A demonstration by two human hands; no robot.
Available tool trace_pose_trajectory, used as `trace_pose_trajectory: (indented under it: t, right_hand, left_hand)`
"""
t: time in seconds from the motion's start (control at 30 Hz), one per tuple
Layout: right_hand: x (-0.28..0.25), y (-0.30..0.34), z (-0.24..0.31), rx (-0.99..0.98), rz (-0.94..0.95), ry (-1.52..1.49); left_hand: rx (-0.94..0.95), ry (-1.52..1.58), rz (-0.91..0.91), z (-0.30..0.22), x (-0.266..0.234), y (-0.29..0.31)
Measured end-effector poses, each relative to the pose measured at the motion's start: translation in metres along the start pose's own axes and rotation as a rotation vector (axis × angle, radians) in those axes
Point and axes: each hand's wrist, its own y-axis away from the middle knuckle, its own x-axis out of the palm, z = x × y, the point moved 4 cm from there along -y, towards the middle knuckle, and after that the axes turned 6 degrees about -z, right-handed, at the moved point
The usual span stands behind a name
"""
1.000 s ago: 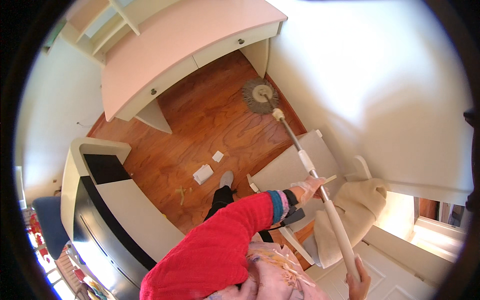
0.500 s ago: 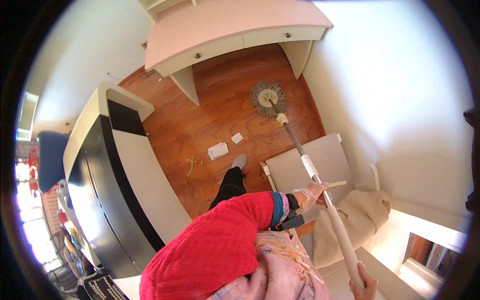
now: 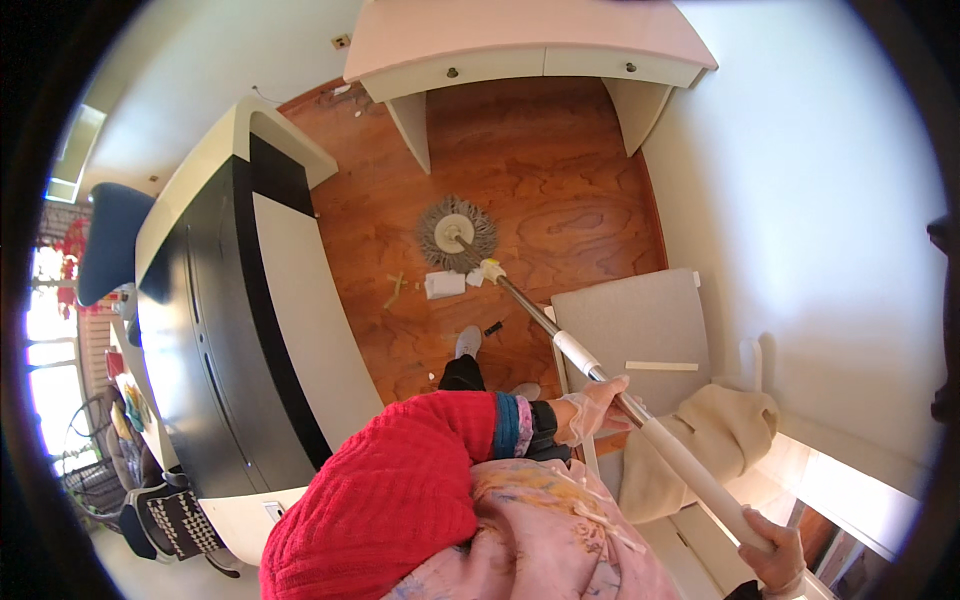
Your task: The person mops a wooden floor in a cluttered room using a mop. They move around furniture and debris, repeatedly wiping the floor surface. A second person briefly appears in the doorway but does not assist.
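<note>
A mop with a long white and metal handle [image 3: 528, 305] slants across the view. Its round grey string head [image 3: 485, 232] lies flat on the wooden floor, its near edge touching or nearly touching some white paper pieces [image 3: 445, 286]. My left hand [image 3: 592, 408], in a thin clear glove, is closed round the middle of the handle. Lower down at the right, my right hand [image 3: 778, 555], also in a clear glove, grips the end of the white grip. Yellowish strips [image 3: 395, 290] lie left of the papers.
A pink-topped desk [image 3: 500, 25] with two drawers stands ahead. On the left is a black and white cabinet [image 3: 215, 330]. At the right are a grey cushioned piece [image 3: 635, 330], a beige cloth [image 3: 705, 440] and a white wall. A small dark object [image 3: 493, 328] lies near my shoe [image 3: 468, 342].
The mop head has moved left and nearer, from the open floor by the right wall to the paper pieces. Both hands stay on the handle. My view has shifted a little.
</note>
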Motion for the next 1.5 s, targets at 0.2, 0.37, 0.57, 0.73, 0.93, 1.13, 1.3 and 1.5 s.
trace_pose_trajectory:
  t: [0.2,0.37,0.57,0.73,0.93,1.13,1.3,1.5]
  right_hand:
    - [-0.017,0.014,0.016,-0.224,-0.355,-0.196]
    - [-0.005,0.024,0.005,-0.241,-0.465,-0.222]
    - [-0.001,0.056,0.011,0.020,-0.402,-0.169]
    - [0.021,0.076,0.016,0.015,-0.649,-0.297]
    - [0.043,0.065,0.021,0.066,-0.779,-0.077]
    - [0.031,0.063,0.048,-0.007,-0.679,0.005]
    - [0.008,0.086,0.072,0.090,-0.596,-0.095]
    - [-0.020,0.091,0.085,-0.123,-0.441,-0.063]
  left_hand:
    - [-0.079,0.322,-0.011,-0.012,-0.019,0.006]
    - [-0.039,0.437,-0.117,-0.029,-0.033,-0.014]
    - [-0.013,0.179,0.150,-0.029,0.006,-0.036]
    - [-0.018,-0.038,0.221,-0.036,0.064,-0.082]
    - [-0.023,-0.108,0.174,-0.039,0.119,-0.139]
    - [0.014,-0.107,0.084,-0.032,0.116,-0.138]
    - [0.036,-0.045,0.147,-0.033,0.098,-0.088]
    - [0.153,0.095,0.164,-0.043,0.065,-0.019]
